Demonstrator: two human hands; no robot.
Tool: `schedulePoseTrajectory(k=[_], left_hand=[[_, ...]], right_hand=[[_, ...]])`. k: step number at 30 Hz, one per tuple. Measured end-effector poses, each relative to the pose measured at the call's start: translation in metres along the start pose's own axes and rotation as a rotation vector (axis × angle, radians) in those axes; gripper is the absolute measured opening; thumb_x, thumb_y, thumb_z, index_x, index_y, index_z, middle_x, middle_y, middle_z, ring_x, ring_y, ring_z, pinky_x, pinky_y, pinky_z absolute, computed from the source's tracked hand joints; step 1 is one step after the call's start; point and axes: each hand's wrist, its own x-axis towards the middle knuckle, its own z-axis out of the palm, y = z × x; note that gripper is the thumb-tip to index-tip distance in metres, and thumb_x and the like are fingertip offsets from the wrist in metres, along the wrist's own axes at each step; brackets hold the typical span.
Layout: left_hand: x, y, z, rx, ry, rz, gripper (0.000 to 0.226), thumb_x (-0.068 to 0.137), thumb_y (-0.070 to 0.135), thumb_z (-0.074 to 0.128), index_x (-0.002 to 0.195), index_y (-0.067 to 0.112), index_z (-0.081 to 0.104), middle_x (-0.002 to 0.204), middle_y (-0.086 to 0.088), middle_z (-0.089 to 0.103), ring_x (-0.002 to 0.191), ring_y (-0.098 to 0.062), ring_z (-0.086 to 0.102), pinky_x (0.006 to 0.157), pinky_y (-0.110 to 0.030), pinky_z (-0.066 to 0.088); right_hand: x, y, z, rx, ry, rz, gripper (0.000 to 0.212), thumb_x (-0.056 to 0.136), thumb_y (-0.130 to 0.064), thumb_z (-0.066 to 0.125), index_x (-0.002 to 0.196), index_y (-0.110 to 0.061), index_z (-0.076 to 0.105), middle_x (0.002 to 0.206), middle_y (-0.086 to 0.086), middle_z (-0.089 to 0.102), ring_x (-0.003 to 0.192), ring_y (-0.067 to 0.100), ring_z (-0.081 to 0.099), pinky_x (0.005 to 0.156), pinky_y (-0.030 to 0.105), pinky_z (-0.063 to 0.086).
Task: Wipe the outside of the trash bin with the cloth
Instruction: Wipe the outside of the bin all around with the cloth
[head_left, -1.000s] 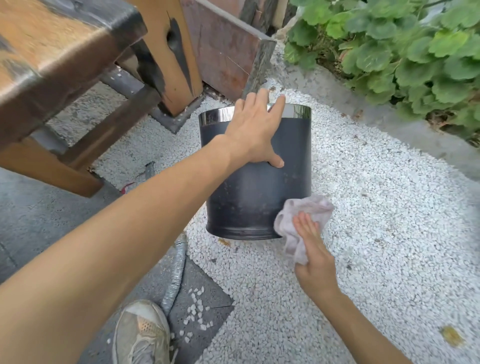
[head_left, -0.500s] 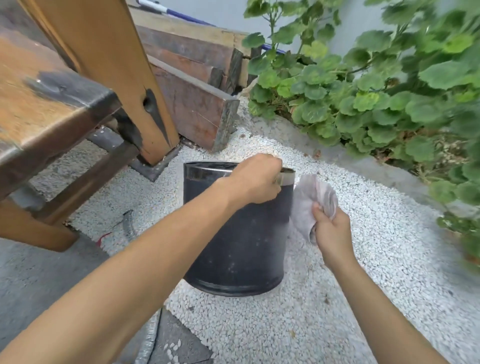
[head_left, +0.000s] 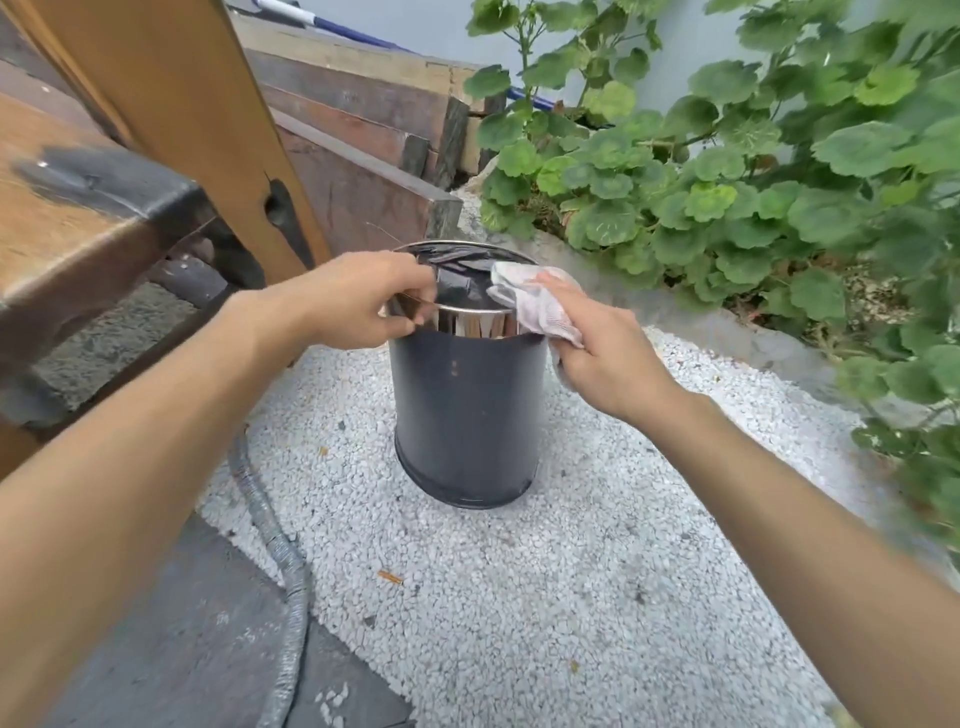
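One dark trash bin (head_left: 467, 415) stands upright on white gravel (head_left: 597, 571), mouth up, long axis vertical. The left hand (head_left: 358, 301) pinches its shiny rim; the right hand (head_left: 597, 343) grips one pale cloth (head_left: 535, 301) against the rim's right side.

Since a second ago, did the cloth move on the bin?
Yes. The cloth climbed the bin, from near its base up to its shiny rim.
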Motion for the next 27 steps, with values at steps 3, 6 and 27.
schedulePoseTrajectory(k=[3,6,27], left_hand=[[-0.002,0.002,0.008,-0.019,0.117,-0.096,0.030,0.082,0.008,0.063,0.097,0.033,0.058,0.103,0.007,0.055,0.097,-0.020,0.058,0.086,-0.044,0.051],[-0.001,0.028,0.025,-0.090,0.233,-0.202,0.062,0.074,0.004,0.052,0.134,0.020,0.054,0.128,-0.004,0.054,0.121,-0.029,0.052,0.097,-0.040,0.047],[-0.006,-0.013,0.041,0.234,0.117,-0.783,0.115,0.052,0.076,0.075,0.146,0.038,0.021,0.146,-0.017,0.014,0.131,-0.039,0.021,0.107,-0.063,0.022]], right_hand=[[0.013,-0.011,0.025,0.084,0.114,0.049,0.063,0.089,0.006,0.053,0.146,-0.019,0.051,0.156,0.004,0.044,0.148,0.024,0.034,0.121,0.036,0.027],[0.024,-0.023,0.033,0.056,0.169,0.055,0.065,0.086,0.008,0.051,0.147,-0.017,0.050,0.157,0.007,0.042,0.147,0.027,0.036,0.119,0.031,0.028],[0.003,0.032,0.083,0.651,0.160,0.584,0.018,0.102,-0.022,0.051,0.101,-0.034,0.064,0.104,0.014,0.071,0.103,0.032,0.067,0.091,0.051,0.053]])
